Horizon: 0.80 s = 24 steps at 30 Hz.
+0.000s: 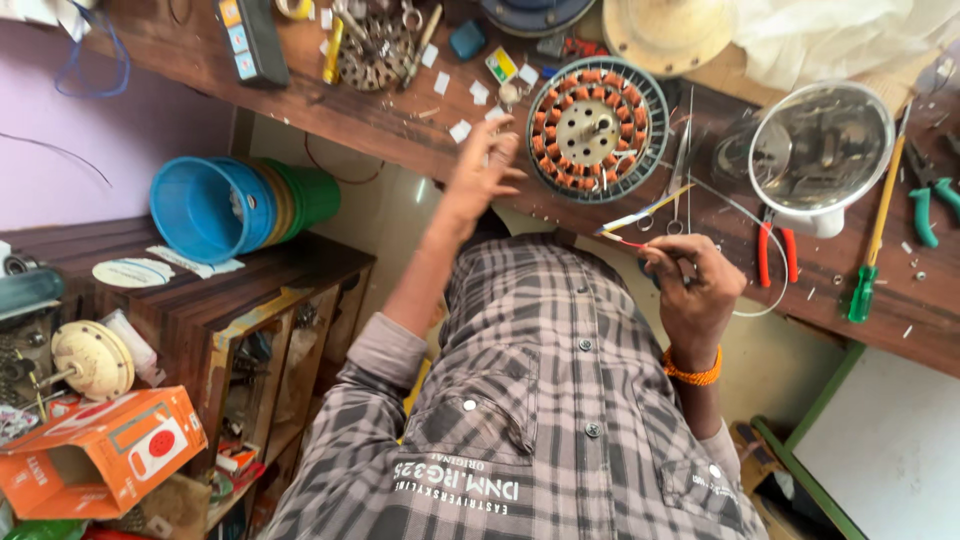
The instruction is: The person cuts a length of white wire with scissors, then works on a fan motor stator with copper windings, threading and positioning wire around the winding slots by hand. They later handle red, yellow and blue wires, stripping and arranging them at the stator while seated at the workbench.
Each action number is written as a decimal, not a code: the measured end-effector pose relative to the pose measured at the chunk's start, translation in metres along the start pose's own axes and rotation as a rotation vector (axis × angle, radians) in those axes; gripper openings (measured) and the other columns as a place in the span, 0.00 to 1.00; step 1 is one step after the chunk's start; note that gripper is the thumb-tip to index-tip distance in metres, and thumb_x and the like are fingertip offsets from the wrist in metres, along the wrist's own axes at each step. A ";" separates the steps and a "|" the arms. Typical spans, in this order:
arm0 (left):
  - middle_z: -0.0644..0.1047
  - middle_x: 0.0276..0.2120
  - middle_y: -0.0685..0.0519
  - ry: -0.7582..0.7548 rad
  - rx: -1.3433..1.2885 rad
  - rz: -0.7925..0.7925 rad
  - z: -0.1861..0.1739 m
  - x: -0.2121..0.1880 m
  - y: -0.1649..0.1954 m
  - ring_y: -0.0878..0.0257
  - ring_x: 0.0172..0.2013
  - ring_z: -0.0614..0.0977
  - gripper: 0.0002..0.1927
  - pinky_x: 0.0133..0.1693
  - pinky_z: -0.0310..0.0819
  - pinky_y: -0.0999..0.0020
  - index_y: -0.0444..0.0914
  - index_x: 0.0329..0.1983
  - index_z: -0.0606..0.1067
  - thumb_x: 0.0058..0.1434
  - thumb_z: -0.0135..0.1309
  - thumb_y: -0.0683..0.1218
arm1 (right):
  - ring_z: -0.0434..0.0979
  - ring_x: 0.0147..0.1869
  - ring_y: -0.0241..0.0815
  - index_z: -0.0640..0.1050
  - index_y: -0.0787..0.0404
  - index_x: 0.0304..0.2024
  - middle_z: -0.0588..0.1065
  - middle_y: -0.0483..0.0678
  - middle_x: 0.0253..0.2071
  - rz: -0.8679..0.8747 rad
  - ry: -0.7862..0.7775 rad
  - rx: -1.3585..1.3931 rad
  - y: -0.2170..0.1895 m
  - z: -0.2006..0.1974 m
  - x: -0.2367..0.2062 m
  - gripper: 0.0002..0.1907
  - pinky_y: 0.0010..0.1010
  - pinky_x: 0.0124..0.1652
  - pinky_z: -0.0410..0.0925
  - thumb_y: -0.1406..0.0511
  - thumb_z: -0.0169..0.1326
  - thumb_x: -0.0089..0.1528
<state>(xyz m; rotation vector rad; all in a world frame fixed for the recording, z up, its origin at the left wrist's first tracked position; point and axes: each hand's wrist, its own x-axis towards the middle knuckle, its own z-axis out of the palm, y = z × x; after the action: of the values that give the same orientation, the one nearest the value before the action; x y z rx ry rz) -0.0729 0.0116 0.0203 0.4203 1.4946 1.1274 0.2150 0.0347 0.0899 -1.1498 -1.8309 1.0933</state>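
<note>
Checked grey shirt (540, 400) fills the foreground; both hands work at the wooden bench (400, 120).

Right hand (690, 285) pinches a thin red-tipped wire (625, 240), its long axis running toward 10 o'clock. Left hand (480, 170), fingers spread, is nearer the round copper-wound fan stator (597, 128), lying at 2 o'clock just beside it.

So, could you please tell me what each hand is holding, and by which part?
The right hand pinches a thin red wire at its near end. The left hand holds nothing, fingers spread beside the fan motor winding.
</note>
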 end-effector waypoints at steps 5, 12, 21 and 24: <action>0.70 0.63 0.47 -0.016 -0.136 0.252 0.039 0.017 -0.021 0.61 0.58 0.75 0.29 0.55 0.73 0.67 0.40 0.72 0.62 0.72 0.56 0.51 | 0.78 0.39 0.36 0.73 0.70 0.44 0.74 0.50 0.41 0.046 0.117 0.090 0.009 0.005 -0.011 0.03 0.25 0.42 0.72 0.73 0.54 0.73; 0.73 0.57 0.48 -0.138 0.148 0.081 0.010 0.032 0.043 0.63 0.52 0.77 0.29 0.36 0.75 0.68 0.42 0.69 0.65 0.66 0.57 0.46 | 0.76 0.40 0.35 0.73 0.69 0.43 0.74 0.50 0.40 0.063 0.189 0.122 0.011 -0.001 -0.017 0.05 0.25 0.43 0.71 0.72 0.55 0.72; 0.79 0.49 0.50 -0.466 0.395 0.340 0.067 -0.096 0.058 0.66 0.32 0.83 0.22 0.35 0.80 0.70 0.38 0.59 0.73 0.61 0.60 0.41 | 0.82 0.37 0.37 0.79 0.67 0.42 0.81 0.51 0.41 0.098 -0.043 0.185 -0.003 0.005 -0.011 0.04 0.26 0.38 0.74 0.72 0.58 0.65; 0.83 0.41 0.48 -0.490 0.372 0.576 0.080 -0.091 0.044 0.63 0.39 0.86 0.15 0.41 0.81 0.68 0.35 0.54 0.77 0.64 0.60 0.42 | 0.80 0.40 0.43 0.75 0.67 0.40 0.78 0.52 0.37 -0.126 0.065 0.006 0.000 0.014 -0.007 0.06 0.29 0.41 0.71 0.71 0.61 0.66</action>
<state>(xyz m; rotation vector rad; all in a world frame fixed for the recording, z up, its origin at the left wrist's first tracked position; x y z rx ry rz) 0.0100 -0.0060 0.1169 1.3492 1.1620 1.0646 0.2054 0.0240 0.0831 -1.0403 -1.8221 0.9776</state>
